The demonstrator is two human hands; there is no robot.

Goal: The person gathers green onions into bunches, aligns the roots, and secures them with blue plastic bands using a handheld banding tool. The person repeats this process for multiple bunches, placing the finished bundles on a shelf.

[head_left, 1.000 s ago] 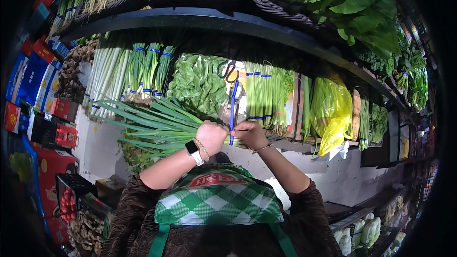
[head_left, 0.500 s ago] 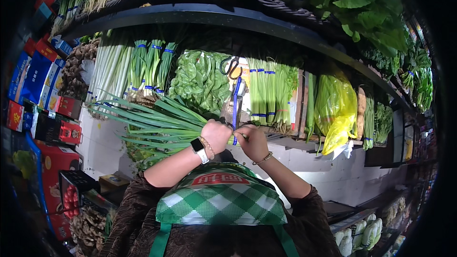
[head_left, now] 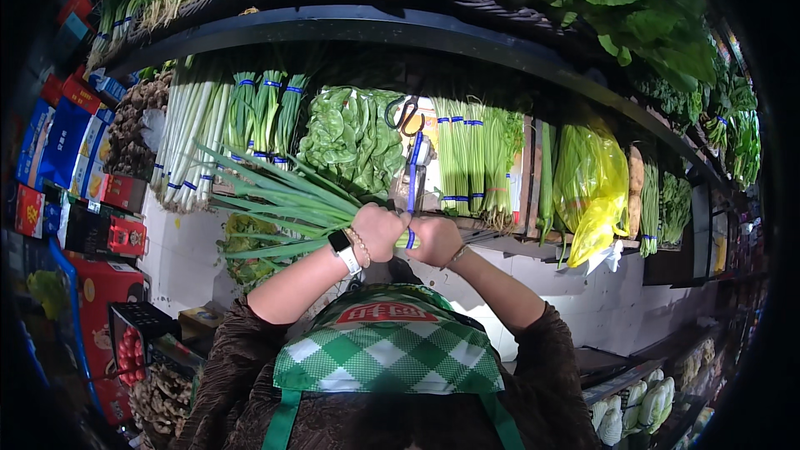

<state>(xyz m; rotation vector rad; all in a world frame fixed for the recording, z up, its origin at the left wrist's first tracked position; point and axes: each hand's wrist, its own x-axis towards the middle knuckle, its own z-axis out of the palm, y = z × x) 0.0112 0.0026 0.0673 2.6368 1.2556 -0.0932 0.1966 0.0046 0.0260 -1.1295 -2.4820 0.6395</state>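
Note:
A bunch of green onions (head_left: 287, 202) is in my left hand (head_left: 379, 231), its long leaves fanning out to the left. Those fingers are closed around the stalks. Right against it, my right hand (head_left: 436, 241) is closed at the stem end, gripping a blue tape (head_left: 412, 179). From a white roll holder (head_left: 424, 152) on the shelf the tape runs down, taut, and passes between both hands at the stalks. The tape's end is hidden by my fingers. Black-handled scissors (head_left: 405, 115) lie just beyond the holder.
Leafy greens (head_left: 350, 137) lie beyond my left hand, with tied celery-like bunches (head_left: 462, 154) to the right. A yellow plastic bag (head_left: 590, 187) hangs over the shelf edge. White-stemmed leeks (head_left: 193, 133) stand at left. A dark shelf bar (head_left: 350, 25) crosses above.
My right hand has moved left and closed up against my left hand at the tape. The onion leaves have shifted slightly right and bunched closer.

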